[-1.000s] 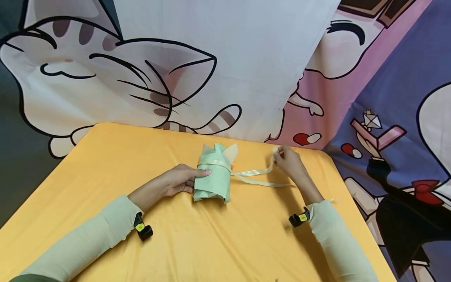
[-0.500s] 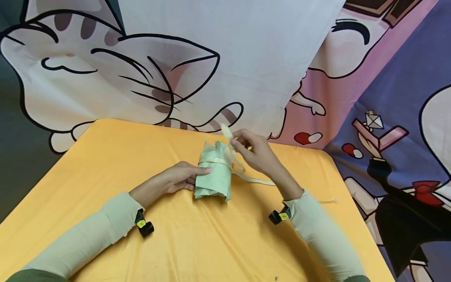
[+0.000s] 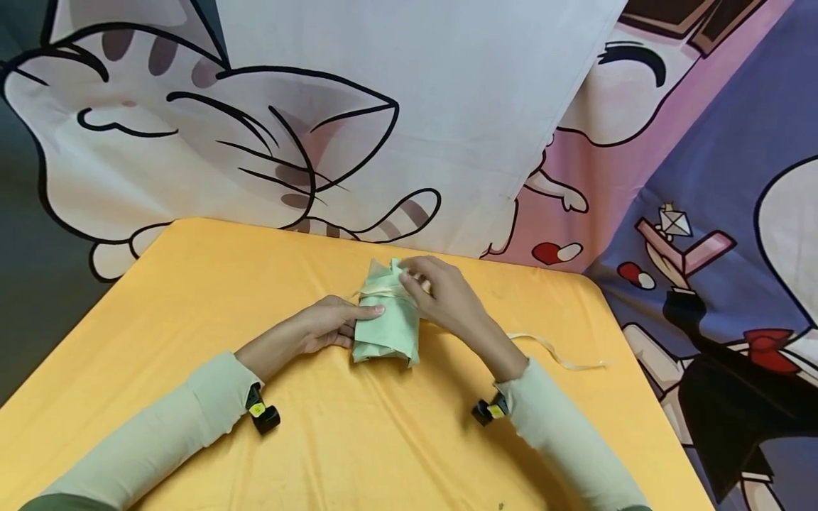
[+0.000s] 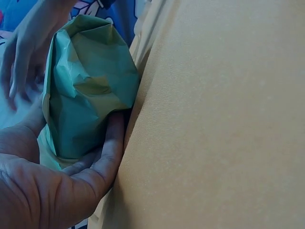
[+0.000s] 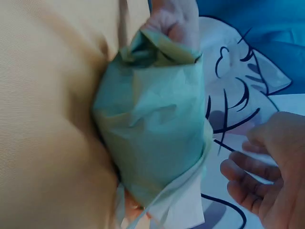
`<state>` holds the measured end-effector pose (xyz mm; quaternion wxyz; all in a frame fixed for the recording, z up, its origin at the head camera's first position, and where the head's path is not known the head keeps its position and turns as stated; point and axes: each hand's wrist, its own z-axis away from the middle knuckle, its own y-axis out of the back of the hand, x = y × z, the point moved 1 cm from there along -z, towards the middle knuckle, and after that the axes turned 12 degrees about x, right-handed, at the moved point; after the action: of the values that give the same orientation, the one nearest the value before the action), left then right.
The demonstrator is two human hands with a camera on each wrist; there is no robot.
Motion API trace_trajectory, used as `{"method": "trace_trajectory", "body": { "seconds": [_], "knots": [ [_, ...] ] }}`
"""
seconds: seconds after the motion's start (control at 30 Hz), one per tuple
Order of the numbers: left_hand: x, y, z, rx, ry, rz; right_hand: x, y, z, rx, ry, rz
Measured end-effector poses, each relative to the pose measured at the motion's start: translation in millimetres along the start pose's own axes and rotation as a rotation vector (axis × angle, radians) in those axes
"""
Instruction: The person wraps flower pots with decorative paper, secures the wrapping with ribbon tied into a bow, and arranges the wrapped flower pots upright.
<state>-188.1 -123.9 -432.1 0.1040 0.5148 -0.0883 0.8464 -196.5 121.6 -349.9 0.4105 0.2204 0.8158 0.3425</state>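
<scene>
Over yellow cloth (image 3: 307,440), left fingers (image 3: 369,311) hold a green wrapper (image 3: 385,335) with ribbon (image 3: 382,292).

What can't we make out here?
- Head: middle run of the ribbon, behind the right hand.
- Head: ends of the left hand's fingers, behind the green wrap.
- Right wrist: ribbon's lower run, cut off by bottom edge.
- All views: most wrap contents, covered by it.

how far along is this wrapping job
Done: the green paper bundle is wrapped, with pale ribbon across its front. In hand: the left hand holds the bundle while the right hand sits near the ribbon, grip unclear. Remaining, probably: tying, since a ribbon tail lies loose.
</scene>
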Motion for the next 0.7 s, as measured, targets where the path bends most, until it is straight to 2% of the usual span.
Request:
{"method": "trace_trajectory", "body": {
  "seconds": [0.07, 0.13, 0.2, 0.27, 0.33, 0.43, 0.57, 0.7],
  "knots": [
    [1.6, -1.1, -1.1, 0.003, -0.006, -0.007, 4, 10, 16.4, 0.017, -0.134, -0.036],
    [3.3, -1.7, -2.1, 0.005, -0.009, -0.012, 7, 16, 32.3, -0.021, -0.290, -0.085],
    [4.7, -2.0, -2.9, 0.007, -0.009, -0.016, 11, 17, 46.1, -0.103, -0.435, -0.099],
    [5.5, -2.4, -3.6, 0.008, -0.008, -0.016, 16, 13, 57.1, -0.211, -0.567, -0.175],
    [5.9, -2.5, -3.9, 0.008, -0.007, -0.017, 20, 7, 64.6, -0.286, -0.660, -0.261],
    [2.5, -1.9, -2.9, 0.008, -0.009, -0.020, 19, -7, 70.0, -0.351, -0.746, -0.415],
    [-4.0, 0.2, 0.7, 0.005, -0.012, -0.024, 11, -26, 68.1, -0.350, -0.739, -0.496],
    [-1.0, -2.0, -0.6, -0.018, -0.027, -0.017, 5, -33, 61.1, -0.297, -0.718, -0.536]
  ]
}}
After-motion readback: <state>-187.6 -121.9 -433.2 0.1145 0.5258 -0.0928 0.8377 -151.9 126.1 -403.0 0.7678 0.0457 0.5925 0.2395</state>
